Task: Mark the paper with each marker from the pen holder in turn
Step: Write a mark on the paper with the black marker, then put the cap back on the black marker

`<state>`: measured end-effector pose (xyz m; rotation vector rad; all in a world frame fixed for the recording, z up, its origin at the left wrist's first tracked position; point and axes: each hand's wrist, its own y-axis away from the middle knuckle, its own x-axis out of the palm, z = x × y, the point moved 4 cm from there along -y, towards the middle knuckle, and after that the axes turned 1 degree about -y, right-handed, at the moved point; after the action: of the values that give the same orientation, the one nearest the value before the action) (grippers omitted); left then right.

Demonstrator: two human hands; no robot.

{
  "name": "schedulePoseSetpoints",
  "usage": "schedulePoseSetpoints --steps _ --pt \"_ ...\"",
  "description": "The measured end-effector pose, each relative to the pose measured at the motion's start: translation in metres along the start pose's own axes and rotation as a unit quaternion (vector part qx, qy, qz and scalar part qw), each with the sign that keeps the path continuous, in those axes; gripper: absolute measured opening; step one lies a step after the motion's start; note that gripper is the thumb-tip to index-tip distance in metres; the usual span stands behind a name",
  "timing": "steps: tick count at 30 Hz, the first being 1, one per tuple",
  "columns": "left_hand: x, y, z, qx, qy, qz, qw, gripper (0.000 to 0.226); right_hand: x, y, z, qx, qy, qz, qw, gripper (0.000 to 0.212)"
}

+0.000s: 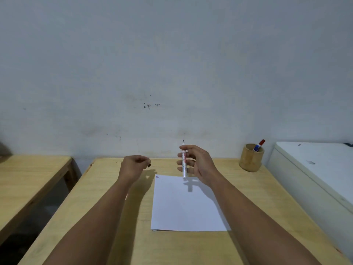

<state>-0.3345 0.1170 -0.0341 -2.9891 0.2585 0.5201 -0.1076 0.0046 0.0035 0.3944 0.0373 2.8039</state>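
A white sheet of paper [183, 205] lies on the wooden table [107, 217], with small red and blue marks at its top left corner. My right hand [196, 163] holds a white marker [184, 165] upright above the paper's far edge, its dark tip uncapped and pointing up. My left hand [133, 166] hovers left of it, closed on the marker's dark cap [149, 165]. A round wooden pen holder [250, 159] stands at the table's far right with a red-capped marker [261, 143] and a blue-capped marker [256, 148] in it.
A second wooden table [28, 180] stands to the left across a dark gap. A white cabinet or appliance [315, 169] borders the table on the right. A pale wall rises just behind the table.
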Motion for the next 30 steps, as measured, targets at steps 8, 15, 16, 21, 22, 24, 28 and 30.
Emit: schedulePoseSetpoints --steps 8,15,16,21,22,24,28,30 --pt "0.022 0.030 -0.073 -0.017 0.168 0.002 0.986 0.016 -0.010 0.024 0.003 -0.107 0.288 0.016 0.951 0.026" --pt "0.046 0.047 -0.099 0.000 0.151 0.022 0.988 0.015 -0.022 0.039 0.018 -0.144 0.293 -0.016 0.945 0.021" --pt "0.050 0.049 -0.102 0.004 0.146 0.027 0.989 0.014 -0.024 0.040 0.020 -0.145 0.296 -0.017 0.944 0.022" --pt "0.068 0.059 -0.114 0.024 0.127 0.051 0.990 0.014 -0.032 0.048 0.027 -0.146 0.282 -0.030 0.948 0.018" --pt "0.072 0.061 -0.116 0.026 0.125 0.055 0.990 0.014 -0.035 0.049 0.028 -0.147 0.283 -0.033 0.947 0.017" --pt "0.083 0.064 -0.118 0.028 0.126 0.060 0.990 0.014 -0.042 0.049 0.029 -0.150 0.283 -0.046 0.946 0.014" --pt "0.104 0.061 -0.123 0.031 0.134 0.070 0.988 0.017 -0.056 0.046 0.027 -0.157 0.279 -0.078 0.944 0.012" --pt "0.116 0.056 -0.128 0.027 0.120 0.105 0.987 0.025 -0.070 0.043 0.026 -0.150 0.297 -0.082 0.940 0.022"
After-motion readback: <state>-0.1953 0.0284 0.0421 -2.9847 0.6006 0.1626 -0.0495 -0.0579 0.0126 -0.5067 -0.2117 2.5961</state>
